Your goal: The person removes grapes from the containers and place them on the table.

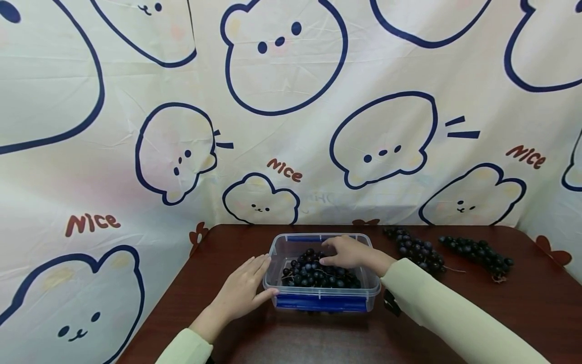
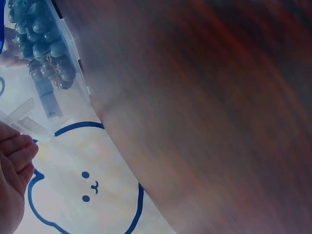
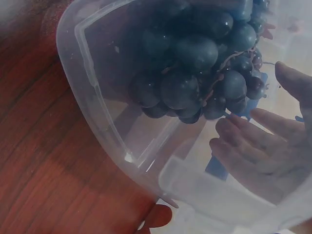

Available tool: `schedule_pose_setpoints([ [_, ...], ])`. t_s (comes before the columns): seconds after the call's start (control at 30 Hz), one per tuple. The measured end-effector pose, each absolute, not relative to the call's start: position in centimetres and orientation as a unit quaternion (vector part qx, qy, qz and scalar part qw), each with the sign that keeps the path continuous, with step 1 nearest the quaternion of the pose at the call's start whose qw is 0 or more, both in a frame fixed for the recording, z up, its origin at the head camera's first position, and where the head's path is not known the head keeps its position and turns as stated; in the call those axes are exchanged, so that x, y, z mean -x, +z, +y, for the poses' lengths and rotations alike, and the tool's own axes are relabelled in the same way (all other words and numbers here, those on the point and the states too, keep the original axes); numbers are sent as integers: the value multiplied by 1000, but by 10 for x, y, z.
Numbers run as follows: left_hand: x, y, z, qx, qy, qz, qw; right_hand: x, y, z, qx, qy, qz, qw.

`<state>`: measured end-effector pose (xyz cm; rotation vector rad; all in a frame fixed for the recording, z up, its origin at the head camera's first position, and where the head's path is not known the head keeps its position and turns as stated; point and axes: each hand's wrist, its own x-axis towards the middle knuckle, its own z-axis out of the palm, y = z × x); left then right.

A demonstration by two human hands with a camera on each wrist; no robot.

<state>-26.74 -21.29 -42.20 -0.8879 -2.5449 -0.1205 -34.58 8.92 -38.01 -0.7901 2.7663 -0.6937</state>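
Cartoon-bear cloth [image 1: 313, 141] covered the walls, with a reddish-brown bench [image 1: 523, 306] set up against it. On that sat a clear plastic tub [image 1: 318, 291] with a blue clasp [image 1: 322, 302] along its near side, and dark grapes [image 1: 313, 273] were heaped on its floor.

Two more bunches lay on the bench to the right of the tub: a nearer bunch [image 1: 420, 251] and a farther bunch [image 1: 479, 254].

As for the hands, the person's left hand [image 1: 245, 285] was flat with fingers straight against the tub's left side, thumb out by the near rim. The right hand [image 1: 349, 253] was inside the tub over the grapes, thumb and fingers well apart, not visibly gripping anything. Whether a fingertip actually touched a grape, can't really tell.

Handling-wise, those grapes looked fairly light but floppy as a bunch, smooth enough to slip, and probably easy to squash or knock loose. Best hold was likely the stem [image 3: 214, 87], with a palm underneath. The tub seemed stiff and light, so steadying its wall made sense.
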Motion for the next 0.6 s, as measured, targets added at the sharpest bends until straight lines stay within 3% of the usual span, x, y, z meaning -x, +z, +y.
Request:
schedule_pose_setpoints([
  [0.6,266,-421,-213,324,-40,-920,219,351,-392,79,246,-252,924,150],
])
